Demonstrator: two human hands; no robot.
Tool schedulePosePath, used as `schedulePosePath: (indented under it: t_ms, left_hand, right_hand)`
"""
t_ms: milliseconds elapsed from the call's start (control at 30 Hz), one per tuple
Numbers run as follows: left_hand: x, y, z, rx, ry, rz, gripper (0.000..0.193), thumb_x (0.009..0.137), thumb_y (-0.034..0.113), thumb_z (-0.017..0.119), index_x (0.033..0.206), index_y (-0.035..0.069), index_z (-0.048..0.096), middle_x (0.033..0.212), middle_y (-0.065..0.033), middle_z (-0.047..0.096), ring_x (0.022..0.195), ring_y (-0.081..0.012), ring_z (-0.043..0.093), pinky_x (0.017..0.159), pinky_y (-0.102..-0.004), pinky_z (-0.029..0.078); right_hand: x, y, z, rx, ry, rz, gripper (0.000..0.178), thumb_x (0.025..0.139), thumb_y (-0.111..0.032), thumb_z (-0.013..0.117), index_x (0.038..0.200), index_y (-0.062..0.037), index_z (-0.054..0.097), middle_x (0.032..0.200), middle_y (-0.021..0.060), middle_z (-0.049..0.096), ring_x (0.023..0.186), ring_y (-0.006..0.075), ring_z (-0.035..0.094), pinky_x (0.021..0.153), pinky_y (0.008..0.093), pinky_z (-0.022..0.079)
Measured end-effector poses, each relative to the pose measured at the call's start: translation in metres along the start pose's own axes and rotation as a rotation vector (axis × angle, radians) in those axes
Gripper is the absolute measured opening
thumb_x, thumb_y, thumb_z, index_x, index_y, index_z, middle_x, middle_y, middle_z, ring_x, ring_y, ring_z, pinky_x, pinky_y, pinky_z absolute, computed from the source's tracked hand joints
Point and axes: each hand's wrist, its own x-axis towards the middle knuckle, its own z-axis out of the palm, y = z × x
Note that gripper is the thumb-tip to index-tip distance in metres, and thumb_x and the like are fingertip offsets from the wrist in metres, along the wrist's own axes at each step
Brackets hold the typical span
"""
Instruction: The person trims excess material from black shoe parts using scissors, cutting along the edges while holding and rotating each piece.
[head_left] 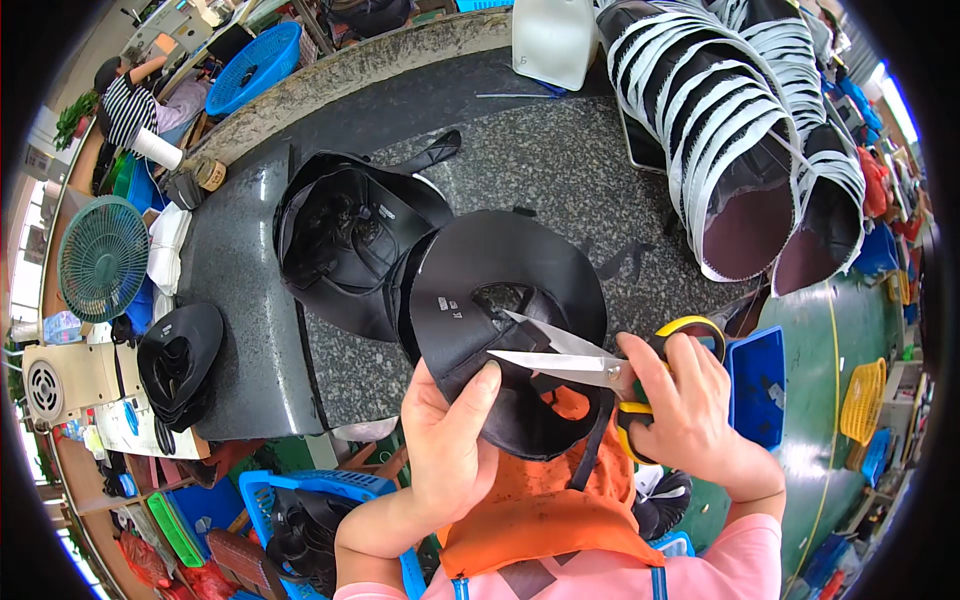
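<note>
My left hand (450, 435) pinches the near edge of a black leather shoe upper (540, 250), thumb on top. The piece is ring-shaped, with a cut-out in the middle and small white marks. My right hand (690, 405) has its fingers through the yellow and black handles of a pair of scissors (590, 370). The blades stand apart, pointing left over the upper's opening, close to my left thumb. Whether they touch the leather I cannot tell. Behind it, more black uppers (350, 215) lie heaped on the speckled stone worktop (500, 140).
Nested black pieces with white edges (740, 150) stand at the far right of the worktop. More black pieces (180, 360) lie at the left, near a green fan (102, 258). A blue bin (757, 390) is at my right, a blue basket (265, 490) low left. Another person (130, 105) sits far left.
</note>
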Motion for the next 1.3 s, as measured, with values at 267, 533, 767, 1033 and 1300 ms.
schedulePosePath:
  t_ms: [267, 533, 767, 1033, 1300]
  left_hand:
    - [-0.003, -0.006, 0.002, -0.007, -0.025, 0.072, 0.029, 0.095, 0.004, 0.054, 0.123, -0.001, 0.052, 0.115, -0.0134, 0.065, 0.106, -0.0223, 0.064, 0.096, -0.0390, 0.051]
    - [0.007, 0.014, -0.008, -0.001, -0.044, 0.013, 0.034, 0.095, -0.002, 0.052, 0.129, -0.005, 0.047, 0.123, -0.0161, 0.062, 0.114, -0.0231, 0.061, 0.102, -0.0387, 0.047]
    - [0.035, 0.052, -0.025, 0.243, -0.313, -0.305, 0.035, 0.093, 0.004, 0.057, 0.126, -0.006, 0.055, 0.118, -0.0104, 0.065, 0.107, -0.0147, 0.061, 0.098, -0.0303, 0.047]
    - [0.036, 0.060, -0.020, 0.282, -0.507, -0.458, 0.032, 0.093, 0.007, 0.059, 0.122, -0.006, 0.059, 0.111, -0.0091, 0.068, 0.102, -0.0126, 0.063, 0.095, -0.0291, 0.048]
    - [0.036, 0.058, -0.020, 0.282, -0.411, -0.442, 0.035, 0.087, 0.006, 0.064, 0.118, -0.009, 0.059, 0.109, -0.0131, 0.069, 0.097, -0.0148, 0.066, 0.088, -0.0277, 0.052]
  right_hand:
    - [-0.001, 0.000, -0.002, 0.048, -0.017, -0.006, 0.067, 0.055, -0.009, 0.076, 0.120, -0.0032, 0.061, 0.071, 0.0055, 0.041, 0.053, 0.0203, 0.049, 0.046, 0.0327, 0.040]
    - [0.004, 0.021, -0.024, 0.261, -0.044, 0.044, 0.065, 0.054, 0.003, 0.068, 0.118, -0.0024, 0.060, 0.073, 0.0036, 0.055, 0.059, 0.0215, 0.056, 0.050, 0.0350, 0.045]
    - [0.040, 0.049, -0.053, -0.177, 0.079, -0.456, 0.050, 0.056, -0.017, 0.070, 0.105, -0.0164, 0.073, 0.067, -0.0001, 0.031, 0.052, 0.0159, 0.039, 0.046, 0.0283, 0.029]
    - [0.051, 0.048, -0.054, -0.143, 0.013, -0.687, 0.053, 0.053, -0.017, 0.073, 0.106, -0.0133, 0.070, 0.064, -0.0013, 0.028, 0.050, 0.0142, 0.037, 0.044, 0.0286, 0.026]
    - [0.044, 0.040, -0.058, -0.237, -0.012, -0.643, 0.047, 0.059, -0.020, 0.074, 0.105, -0.0118, 0.072, 0.064, -0.0005, 0.030, 0.051, 0.0152, 0.038, 0.045, 0.0285, 0.026]
